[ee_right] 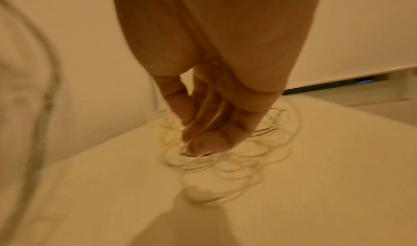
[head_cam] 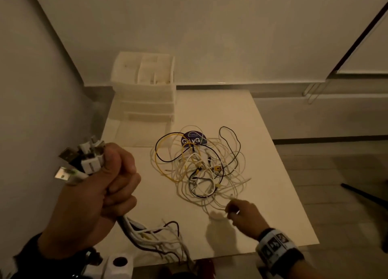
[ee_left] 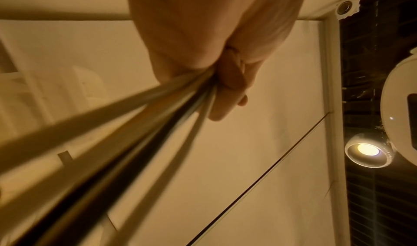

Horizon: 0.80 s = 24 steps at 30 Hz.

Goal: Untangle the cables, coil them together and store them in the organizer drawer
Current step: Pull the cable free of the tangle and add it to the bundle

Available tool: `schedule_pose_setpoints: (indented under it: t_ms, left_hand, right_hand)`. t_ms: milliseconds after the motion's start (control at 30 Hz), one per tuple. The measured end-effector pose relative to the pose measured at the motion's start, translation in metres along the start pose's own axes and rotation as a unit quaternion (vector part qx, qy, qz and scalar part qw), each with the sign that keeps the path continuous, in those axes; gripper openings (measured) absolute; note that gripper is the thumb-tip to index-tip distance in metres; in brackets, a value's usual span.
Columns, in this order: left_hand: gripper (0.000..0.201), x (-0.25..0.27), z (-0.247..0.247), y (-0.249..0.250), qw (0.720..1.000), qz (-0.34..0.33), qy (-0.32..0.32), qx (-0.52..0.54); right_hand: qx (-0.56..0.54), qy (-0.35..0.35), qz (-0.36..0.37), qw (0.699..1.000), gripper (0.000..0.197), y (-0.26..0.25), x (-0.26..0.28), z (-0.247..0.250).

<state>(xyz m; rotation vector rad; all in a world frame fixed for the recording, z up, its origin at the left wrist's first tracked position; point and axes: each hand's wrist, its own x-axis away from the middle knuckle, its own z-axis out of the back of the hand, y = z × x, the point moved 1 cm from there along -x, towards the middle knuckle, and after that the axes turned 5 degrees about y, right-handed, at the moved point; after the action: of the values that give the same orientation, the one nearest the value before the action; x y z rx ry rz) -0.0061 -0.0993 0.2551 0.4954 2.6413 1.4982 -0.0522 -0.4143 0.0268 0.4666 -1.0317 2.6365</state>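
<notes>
My left hand (head_cam: pixel 109 180) is raised at the left, fist closed round a bundle of cable ends (head_cam: pixel 84 161). USB plugs stick out above the fist and the cords (head_cam: pixel 151 234) trail down to the table. The left wrist view shows the same left hand (ee_left: pixel 203 53) gripping the blurred cords (ee_left: pixel 135 125). A tangle of white, black and yellow cables (head_cam: pixel 199 165) lies mid-table. My right hand (head_cam: pixel 239 213) reaches its near edge, fingertips pinched on a thin white cable. In the blurred right wrist view the right hand (ee_right: pixel 214 107) points down into the loops (ee_right: pixel 259 160). The white organizer (head_cam: pixel 147 90) stands at the back left.
The white table (head_cam: pixel 273 215) ends close on the right and near side, with floor beyond. A purple round sticker (head_cam: pixel 193 139) lies under the tangle's far side. White cube-shaped objects (head_cam: pixel 119 264) sit at the near edge below my left arm. A wall runs along the left.
</notes>
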Motion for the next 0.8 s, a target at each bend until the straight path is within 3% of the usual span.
schedule_pose_setpoints:
  t_ms: [67,133,233,300,433,500,667,800]
  left_hand:
    - [0.055,-0.002,-0.011,-0.007,1.000,-0.011,-0.002,-0.019]
    - [0.053,-0.006,-0.022,-0.013,0.999,-0.023,-0.007,-0.032]
    - [0.051,-0.012,-0.035,-0.018,0.998,-0.038,-0.001,-0.046]
    - [0.050,-0.016,-0.041,-0.022,0.998,-0.044,0.008,-0.049]
    - [0.050,-0.021,-0.047,-0.027,0.998,-0.032,0.028,-0.050]
    - [0.051,-0.023,-0.050,-0.030,0.998,-0.030,0.036,-0.051]
    - [0.051,-0.027,-0.049,-0.030,0.997,-0.030,0.059,-0.047]
    - [0.049,-0.031,-0.049,-0.032,0.997,-0.028,0.057,-0.037]
  right_hand:
    - [0.008,0.114,-0.072,0.991,0.021,0.029,-0.023,0.023]
    - [0.057,0.123,-0.120,0.983,0.032,0.057,-0.041,0.030]
    - [0.105,0.089,-0.046,0.989,0.053,0.076,-0.055,0.019]
    - [0.150,0.073,0.015,0.986,0.055,0.082,-0.063,0.008]
    - [0.249,0.074,0.032,0.965,0.026,0.083,-0.073,0.001]
    - [0.262,0.078,0.065,0.960,0.021,0.086,-0.075,0.003]
    - [0.153,0.060,0.155,0.974,0.017,0.065,-0.077,0.043]
    - [0.005,0.131,0.152,0.980,0.011,0.036,-0.087,0.071]
